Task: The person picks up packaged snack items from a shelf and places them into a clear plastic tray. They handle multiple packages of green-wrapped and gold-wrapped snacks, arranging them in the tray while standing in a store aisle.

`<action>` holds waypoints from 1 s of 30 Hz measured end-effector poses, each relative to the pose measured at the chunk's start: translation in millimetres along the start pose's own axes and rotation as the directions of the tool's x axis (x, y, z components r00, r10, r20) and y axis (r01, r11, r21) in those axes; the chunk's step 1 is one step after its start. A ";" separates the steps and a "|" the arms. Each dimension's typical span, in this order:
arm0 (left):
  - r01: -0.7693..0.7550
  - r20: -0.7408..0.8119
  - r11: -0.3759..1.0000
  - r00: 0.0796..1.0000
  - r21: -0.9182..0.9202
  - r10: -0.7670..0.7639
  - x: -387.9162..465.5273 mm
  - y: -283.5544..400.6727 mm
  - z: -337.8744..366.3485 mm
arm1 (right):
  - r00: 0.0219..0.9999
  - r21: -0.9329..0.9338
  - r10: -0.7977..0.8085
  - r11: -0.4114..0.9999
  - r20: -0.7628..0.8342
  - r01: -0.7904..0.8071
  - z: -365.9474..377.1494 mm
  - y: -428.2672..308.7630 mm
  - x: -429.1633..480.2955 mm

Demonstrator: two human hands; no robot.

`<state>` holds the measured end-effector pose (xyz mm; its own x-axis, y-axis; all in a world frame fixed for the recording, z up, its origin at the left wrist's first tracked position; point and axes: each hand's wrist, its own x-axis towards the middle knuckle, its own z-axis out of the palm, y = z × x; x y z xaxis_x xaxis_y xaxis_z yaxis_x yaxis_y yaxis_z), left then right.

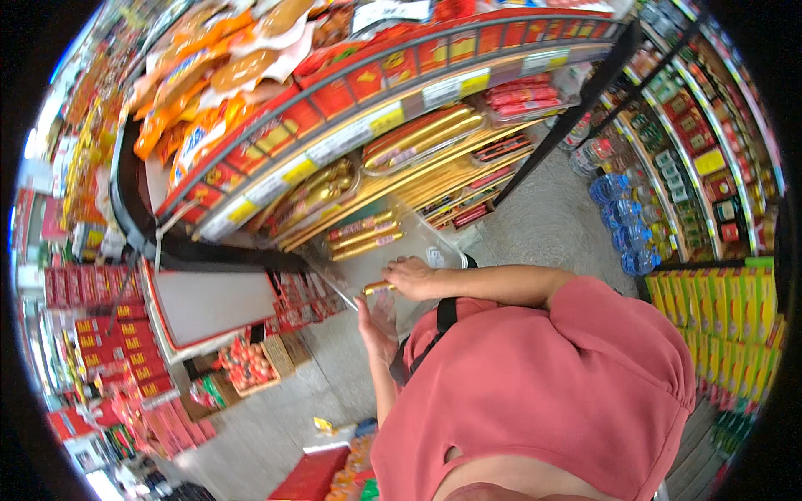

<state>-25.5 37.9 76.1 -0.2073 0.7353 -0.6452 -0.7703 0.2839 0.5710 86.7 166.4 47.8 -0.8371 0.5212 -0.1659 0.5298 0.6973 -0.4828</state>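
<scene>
A clear plastic tray (448,241) is tilted in front of my body, just below the wooden shelf. Several gold-and-red wrapped sausages (366,237) lie in a row at its far end. My right hand (411,278) is over the tray, its fingers at the end of a single gold-wrapped stick (379,288), which looks pinched there. At the near left side of the tray, my left hand (378,322) supports its edge, partly seen through the clear plastic.
Slatted wooden shelves (401,181) hold trays of gold-wrapped sausages (423,141). A wire rail (376,69) with price labels fronts bagged goods above. A black post (564,119) stands right. Water bottles (626,225) and yellow cartons (714,297) line the right; a box of red packets (247,366) sits lower left.
</scene>
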 end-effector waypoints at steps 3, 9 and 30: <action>0.001 0.017 1.000 1.000 -0.005 -0.001 4.5 -2.8 -6.3 | 0.999 -0.019 0.036 0.999 -0.020 -0.036 -3.3 -4.4 -0.5; 0.015 0.000 0.999 1.000 0.048 -0.015 -0.2 -0.2 -2.6 | 0.989 -0.150 0.124 0.983 0.083 -0.110 -35.6 -10.2 -15.6; -0.074 -0.147 0.997 0.987 -0.012 0.071 11.4 -7.5 -11.0 | 0.993 0.782 -0.061 0.622 0.101 -0.041 -126.3 36.7 -41.1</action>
<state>-28.6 37.4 58.8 -0.3481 0.6550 -0.6706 -0.7601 0.2214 0.6109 157.8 232.7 145.5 -0.8775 0.4249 -0.2222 0.2581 0.0280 -0.9657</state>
